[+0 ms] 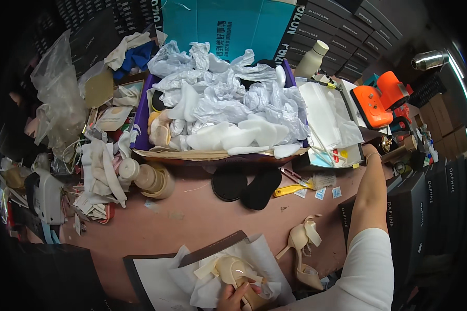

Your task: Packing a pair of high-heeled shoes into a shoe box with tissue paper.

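Note:
At the front, a cream high-heeled shoe point(229, 268) with a bow lies on white tissue paper point(264, 254) in an open dark shoebox point(213, 248). My left hand point(234, 297) is closed on this shoe, its thumb and fingers at the side. A second cream heeled shoe point(299, 237), with a bow and a pointed toe, rests on the pink tabletop to the right of the box. My right arm stretches far to the right. My right hand point(370, 151) is at the corner of a tray of papers point(333, 124), beside dark and gold items; its fingers are too hidden to read.
A purple-edged box point(141, 122) heaped with crumpled tissue and white foam pads fills the back middle. Black oval pads point(262, 186), a yellow-handled knife point(291, 189) and tape rolls point(158, 181) lie before it. An orange device point(372, 106) stands back right; dark shoeboxes point(407, 207) stack at right.

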The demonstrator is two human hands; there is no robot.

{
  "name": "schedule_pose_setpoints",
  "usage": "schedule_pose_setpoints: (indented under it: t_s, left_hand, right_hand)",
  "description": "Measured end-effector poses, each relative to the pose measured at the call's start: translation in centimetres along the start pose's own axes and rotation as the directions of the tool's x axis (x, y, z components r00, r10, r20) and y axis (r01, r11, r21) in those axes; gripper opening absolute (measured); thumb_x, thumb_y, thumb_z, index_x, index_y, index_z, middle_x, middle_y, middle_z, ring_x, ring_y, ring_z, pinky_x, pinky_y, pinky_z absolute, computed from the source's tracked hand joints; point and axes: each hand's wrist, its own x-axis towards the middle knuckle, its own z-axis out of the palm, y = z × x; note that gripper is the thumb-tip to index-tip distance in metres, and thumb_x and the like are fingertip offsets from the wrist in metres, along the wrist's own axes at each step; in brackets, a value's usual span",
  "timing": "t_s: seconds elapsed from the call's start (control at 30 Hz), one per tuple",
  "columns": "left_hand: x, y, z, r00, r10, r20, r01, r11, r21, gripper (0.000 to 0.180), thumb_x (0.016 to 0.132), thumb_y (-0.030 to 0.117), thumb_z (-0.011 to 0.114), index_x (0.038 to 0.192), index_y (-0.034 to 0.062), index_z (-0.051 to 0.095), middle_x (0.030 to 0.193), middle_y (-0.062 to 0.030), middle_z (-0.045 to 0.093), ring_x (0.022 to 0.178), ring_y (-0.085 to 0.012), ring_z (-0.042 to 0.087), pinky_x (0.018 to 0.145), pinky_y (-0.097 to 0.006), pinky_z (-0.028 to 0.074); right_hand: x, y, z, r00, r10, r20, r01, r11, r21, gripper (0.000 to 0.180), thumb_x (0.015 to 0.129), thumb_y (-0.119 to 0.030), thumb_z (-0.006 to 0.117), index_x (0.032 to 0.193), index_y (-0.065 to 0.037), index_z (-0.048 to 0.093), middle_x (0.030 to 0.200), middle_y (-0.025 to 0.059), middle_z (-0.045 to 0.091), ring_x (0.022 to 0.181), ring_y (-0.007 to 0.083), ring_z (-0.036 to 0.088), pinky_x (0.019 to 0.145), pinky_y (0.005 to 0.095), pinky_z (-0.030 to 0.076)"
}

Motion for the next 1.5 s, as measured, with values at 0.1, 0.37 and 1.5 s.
schedule_pose_setpoints:
  t_s: [0.1,0.37,1.5]
  left_hand:
    - [0.6,-0.3,0.4,0.997,0.067,0.049,-0.066,0.998,-0.010,0.023,0.097,0.016,0.054,0.115,0.0033,0.053,0.090,-0.0072,0.061,0.072,-0.0136,0.059,0.059,-0.025,0.047]
    - [1.3,-1.6,-1.2,0.985,0.071,0.158,-0.070,0.997,-0.010,0.023,0.097,0.015,0.054,0.117,0.0051,0.053,0.093,-0.0068,0.061,0.076,-0.0133,0.060,0.060,-0.022,0.047]
    - [-18.7,-6.8,0.4,0.785,0.333,0.523,-0.431,0.899,0.074,0.030,0.100,0.023,0.048,0.116,-0.0012,0.051,0.083,-0.0062,0.061,0.079,-0.0124,0.060,0.074,-0.027,0.050]
  right_hand:
    - [-4.4,-5.2,-7.1,0.979,-0.053,0.198,0.083,0.985,-0.149,0.030,0.088,-0.014,0.047,0.105,-0.002,0.069,0.110,0.0222,0.063,0.102,0.0343,0.063,0.087,0.0411,0.051]
    - [-3.6,-0.6,-0.7,0.972,0.184,0.149,-0.181,0.983,-0.036,0.029,0.089,-0.014,0.051,0.109,-0.001,0.067,0.115,0.0276,0.060,0.110,0.0393,0.058,0.092,0.0443,0.048]
    - [-70.9,-7.6,-23.0,0.831,-0.402,-0.386,0.504,0.247,0.828,0.011,0.091,-0.008,0.059,0.085,0.000,0.055,0.066,0.0054,0.049,0.059,0.0103,0.045,0.055,0.0258,0.039]
